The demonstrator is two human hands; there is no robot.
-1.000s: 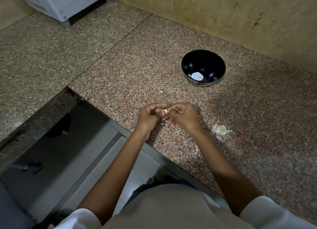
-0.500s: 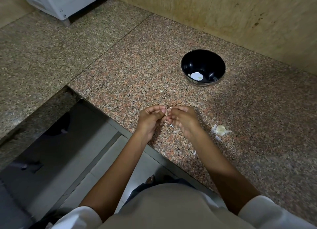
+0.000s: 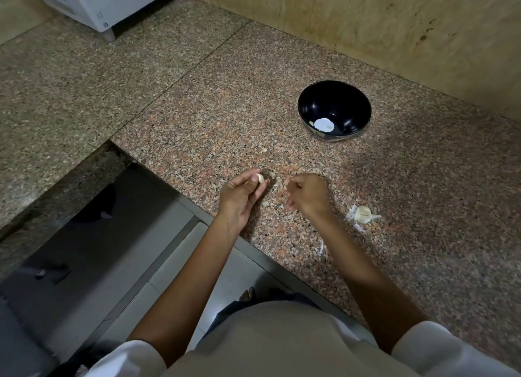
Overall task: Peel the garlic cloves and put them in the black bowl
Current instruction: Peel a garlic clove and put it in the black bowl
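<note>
My left hand pinches a pale garlic clove between thumb and fingertips, just above the granite counter. My right hand is a short way to its right, fingers curled, with a thin scrap of garlic skin at its fingertips. The black bowl stands farther back on the right and has a small clove near its white centre spot. The rest of the garlic bulb lies on the counter to the right of my right hand.
Bits of peel lie scattered under and between my hands. The counter edge runs diagonally just below my wrists, with floor beyond. A wooden wall backs the counter. A white appliance stands at the far left.
My hands were joined on the clove; now they have parted. The left hand keeps the clove, and the right has pulled away with a scrap of skin.
</note>
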